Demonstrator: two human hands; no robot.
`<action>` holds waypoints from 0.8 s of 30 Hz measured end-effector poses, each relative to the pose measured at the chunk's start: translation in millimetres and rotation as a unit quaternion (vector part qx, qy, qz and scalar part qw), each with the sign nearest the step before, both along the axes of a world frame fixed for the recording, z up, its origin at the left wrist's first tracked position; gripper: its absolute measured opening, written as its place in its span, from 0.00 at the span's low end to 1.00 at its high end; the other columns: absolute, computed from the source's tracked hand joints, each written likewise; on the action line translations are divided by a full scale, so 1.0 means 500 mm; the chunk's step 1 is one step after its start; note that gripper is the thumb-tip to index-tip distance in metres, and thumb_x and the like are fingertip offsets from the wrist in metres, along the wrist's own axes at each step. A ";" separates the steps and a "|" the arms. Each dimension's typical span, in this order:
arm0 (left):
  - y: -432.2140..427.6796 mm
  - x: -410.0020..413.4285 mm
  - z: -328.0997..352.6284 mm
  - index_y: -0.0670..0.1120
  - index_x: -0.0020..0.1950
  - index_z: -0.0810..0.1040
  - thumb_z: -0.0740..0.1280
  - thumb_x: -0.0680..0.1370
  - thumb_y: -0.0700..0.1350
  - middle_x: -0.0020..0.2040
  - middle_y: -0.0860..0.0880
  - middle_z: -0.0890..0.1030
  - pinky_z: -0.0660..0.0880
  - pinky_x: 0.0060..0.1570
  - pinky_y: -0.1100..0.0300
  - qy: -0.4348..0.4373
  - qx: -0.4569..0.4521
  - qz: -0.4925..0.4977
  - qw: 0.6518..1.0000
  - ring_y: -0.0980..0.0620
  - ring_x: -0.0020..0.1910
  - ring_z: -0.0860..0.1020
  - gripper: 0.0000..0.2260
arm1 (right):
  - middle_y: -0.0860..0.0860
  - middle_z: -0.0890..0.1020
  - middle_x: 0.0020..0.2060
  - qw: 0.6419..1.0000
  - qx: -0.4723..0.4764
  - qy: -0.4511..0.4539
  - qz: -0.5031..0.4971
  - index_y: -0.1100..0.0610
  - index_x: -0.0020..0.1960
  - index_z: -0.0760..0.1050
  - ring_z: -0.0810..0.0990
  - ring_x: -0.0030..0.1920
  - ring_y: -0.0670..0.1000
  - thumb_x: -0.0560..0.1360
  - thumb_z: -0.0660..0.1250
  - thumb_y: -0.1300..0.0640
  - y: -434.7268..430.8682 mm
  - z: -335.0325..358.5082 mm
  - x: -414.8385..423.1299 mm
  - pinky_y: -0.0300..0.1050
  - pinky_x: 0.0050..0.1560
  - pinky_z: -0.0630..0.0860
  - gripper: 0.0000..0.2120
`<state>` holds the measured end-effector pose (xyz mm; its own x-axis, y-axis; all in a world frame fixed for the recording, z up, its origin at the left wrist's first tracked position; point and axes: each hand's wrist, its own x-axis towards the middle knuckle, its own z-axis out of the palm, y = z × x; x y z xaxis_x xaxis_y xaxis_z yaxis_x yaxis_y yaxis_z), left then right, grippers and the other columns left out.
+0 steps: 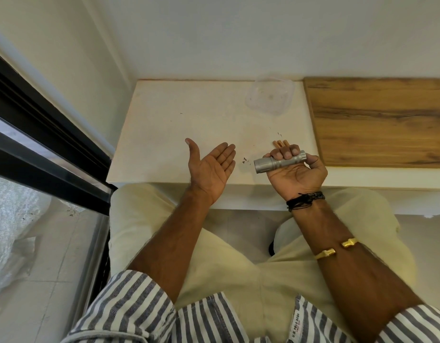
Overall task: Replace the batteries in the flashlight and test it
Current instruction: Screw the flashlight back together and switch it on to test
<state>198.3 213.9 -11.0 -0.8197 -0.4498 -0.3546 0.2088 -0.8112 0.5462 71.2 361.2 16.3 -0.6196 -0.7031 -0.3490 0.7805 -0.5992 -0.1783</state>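
A: Where is the flashlight (279,162) sitting?
B: The right hand (297,169) is gripping it over the table's (164,132) near edge, head aiming left at the left hand (210,167), which is lying open.
A: Likely testing, then; holding that palm close and in line is making a faint beam readable.

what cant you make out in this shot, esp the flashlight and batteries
- flashlight, head view: the lens faces sideways, so lit or not is unclear; the right hand covers part of its barrel.
- batteries: only the ends show behind that hand's fingers; number and type are hidden.
- clear container: contents too faint to tell.
- dark specks: too small to identify.
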 end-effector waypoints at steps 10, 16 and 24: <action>0.003 0.002 0.006 0.39 0.77 0.60 0.53 0.69 0.79 0.76 0.41 0.66 0.54 0.78 0.47 0.010 0.016 -0.008 1.000 0.43 0.77 0.62 0.52 | 0.52 0.71 0.40 0.999 -0.039 0.024 0.028 0.58 0.43 0.71 0.71 0.40 0.54 0.68 0.61 0.51 0.003 0.000 0.003 0.52 0.54 0.72 0.10; 0.004 -0.001 0.011 0.38 0.77 0.61 0.51 0.70 0.78 0.76 0.39 0.67 0.54 0.77 0.46 -0.004 0.005 0.008 1.000 0.43 0.76 0.64 0.51 | 0.53 0.74 0.41 0.988 0.082 0.107 0.074 0.57 0.49 0.73 0.75 0.41 0.53 0.74 0.59 0.65 -0.007 0.008 -0.004 0.57 0.69 0.68 0.07; -0.011 0.001 0.006 0.39 0.74 0.68 0.49 0.74 0.75 0.71 0.41 0.73 0.61 0.75 0.48 -0.074 -0.034 0.105 0.991 0.44 0.72 0.71 0.45 | 0.57 0.82 0.63 0.771 0.400 0.496 -0.022 0.62 0.57 0.75 0.83 0.51 0.55 0.79 0.69 0.62 -0.013 0.014 0.003 0.49 0.52 0.81 0.08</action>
<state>198.7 208.1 -8.3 -0.6464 -0.6319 -0.4276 0.2820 -0.7186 0.6356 72.7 354.9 23.3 -0.8776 -0.4794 0.0001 0.0053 -0.0099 -0.9999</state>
